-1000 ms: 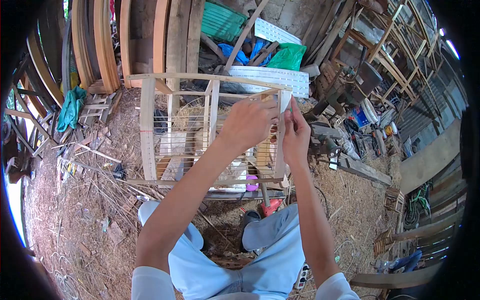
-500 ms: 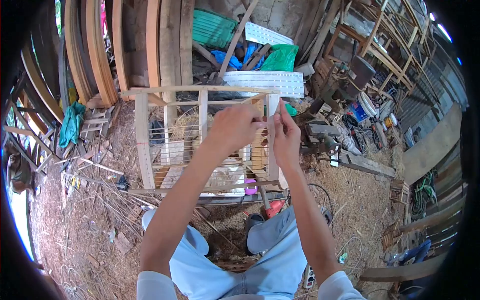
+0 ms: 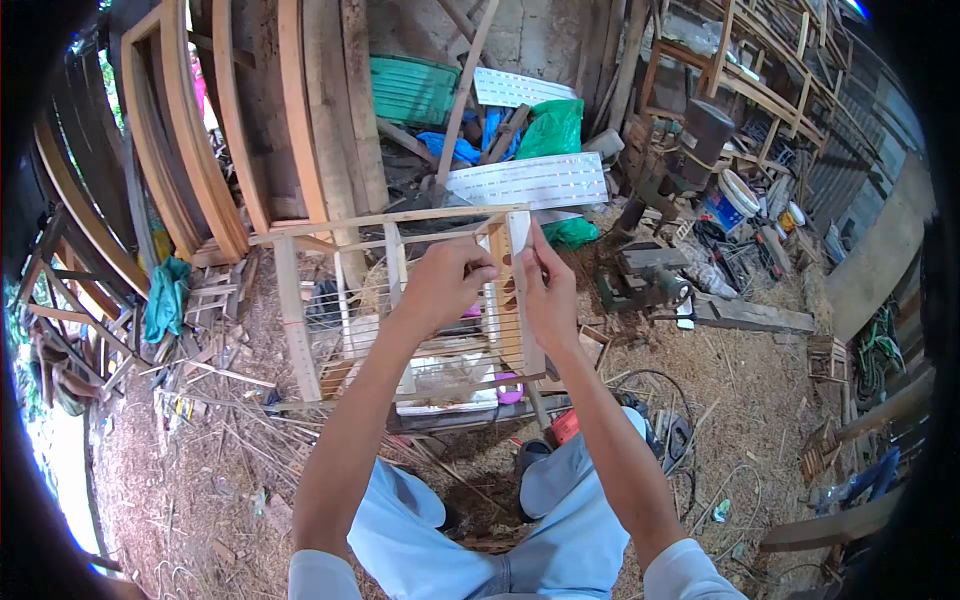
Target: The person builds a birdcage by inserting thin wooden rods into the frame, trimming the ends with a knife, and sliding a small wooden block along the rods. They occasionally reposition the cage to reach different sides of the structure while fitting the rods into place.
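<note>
A wooden frame (image 3: 293, 315) with thin rods strung across it stands before my knees. My left hand (image 3: 442, 283) is over its right part, thumb and fingertips pressed together; whatever lies between them is too small to make out. At the frame's right upright (image 3: 522, 290), my right hand (image 3: 550, 297) rests with its thumb and fingers closed round the edge, near the top corner. A pink ring-shaped object (image 3: 509, 388) shows at the lower right of the frame.
Curved wooden pieces (image 3: 205, 160) lean at the back left. Behind the frame are a white perforated panel (image 3: 530, 181) and a green crate (image 3: 413, 90). A metal vise-like tool (image 3: 650, 285) is at right. A red-headed tool (image 3: 565, 427) lies near my feet.
The view has shifted, and the frame appears lower and slightly tilted. My left hand has drawn a little away from the right upright. My right hand stays at the upright.
</note>
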### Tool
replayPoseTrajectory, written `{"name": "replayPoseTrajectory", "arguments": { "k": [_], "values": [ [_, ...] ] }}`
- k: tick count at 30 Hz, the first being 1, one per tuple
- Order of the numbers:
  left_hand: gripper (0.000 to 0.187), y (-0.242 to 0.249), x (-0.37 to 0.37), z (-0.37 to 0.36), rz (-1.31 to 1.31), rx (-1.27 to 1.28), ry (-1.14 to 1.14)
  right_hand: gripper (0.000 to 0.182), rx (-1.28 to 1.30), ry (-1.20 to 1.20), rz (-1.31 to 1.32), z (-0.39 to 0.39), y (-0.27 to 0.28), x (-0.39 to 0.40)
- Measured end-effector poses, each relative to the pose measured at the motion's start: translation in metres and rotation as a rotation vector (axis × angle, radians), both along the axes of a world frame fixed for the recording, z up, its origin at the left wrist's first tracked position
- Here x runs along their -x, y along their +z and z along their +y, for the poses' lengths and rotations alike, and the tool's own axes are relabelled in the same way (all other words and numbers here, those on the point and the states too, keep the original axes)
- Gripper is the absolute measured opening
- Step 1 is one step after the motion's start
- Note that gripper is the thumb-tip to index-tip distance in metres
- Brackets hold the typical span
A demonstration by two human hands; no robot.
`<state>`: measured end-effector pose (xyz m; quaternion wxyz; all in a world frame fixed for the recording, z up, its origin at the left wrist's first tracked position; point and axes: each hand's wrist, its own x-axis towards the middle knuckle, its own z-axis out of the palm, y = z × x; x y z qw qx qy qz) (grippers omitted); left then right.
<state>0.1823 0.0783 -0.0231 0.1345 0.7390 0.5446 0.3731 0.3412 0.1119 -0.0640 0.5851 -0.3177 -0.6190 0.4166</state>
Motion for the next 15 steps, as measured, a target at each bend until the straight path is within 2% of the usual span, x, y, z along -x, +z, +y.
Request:
{"name": "replayPoseTrajectory", "arguments": {
  "k": [2, 3, 5, 6, 8, 9, 10, 11, 12, 13, 15],
  "values": [
    [0.013, 0.005, 0.004, -0.009, -0.075, -0.242, -0.086, 0.046, -0.044, 0.012, 0.017, -0.001, 0.002, 0.000],
    [0.013, 0.011, 0.010, -0.018, -0.066, -0.250, -0.074, 0.046, -0.051, 0.024, 0.024, -0.005, 0.007, -0.001],
    [0.021, 0.021, 0.027, -0.046, -0.037, -0.571, 0.183, 0.048, 0.108, -0.029, -0.135, -0.020, 0.019, -0.009],
    [0.021, 0.021, 0.036, -0.060, -0.028, -0.578, 0.192, 0.049, -0.022, -0.136, -0.239, -0.011, 0.008, -0.009],
    [0.036, 0.016, 0.050, -0.091, 0.337, -0.485, 0.517, 0.048, -0.096, -0.159, -0.222, -0.007, -0.006, -0.009],
    [0.036, 0.007, 0.050, -0.100, 0.343, -0.489, 0.535, 0.047, -0.158, -0.195, -0.213, -0.013, 0.001, -0.006],
    [0.040, -0.008, 0.052, -0.105, 0.439, -0.454, 0.542, 0.047, -0.053, -0.135, -0.174, -0.021, 0.009, -0.008],
    [0.045, -0.019, 0.054, -0.107, 0.537, -0.419, 0.547, 0.047, -0.062, -0.120, -0.167, -0.022, 0.010, -0.005],
    [0.052, -0.025, 0.055, -0.111, 0.551, -0.310, 0.479, 0.048, -0.234, -0.256, -0.226, -0.022, 0.008, -0.002],
    [0.052, -0.033, 0.057, -0.111, 0.556, -0.314, 0.490, 0.050, -0.406, -0.397, -0.283, -0.022, 0.006, 0.000],
    [0.057, -0.046, 0.058, -0.107, 0.689, -0.286, 0.484, 0.052, -0.497, -0.450, -0.345, -0.029, 0.006, 0.001]
  ]
}}
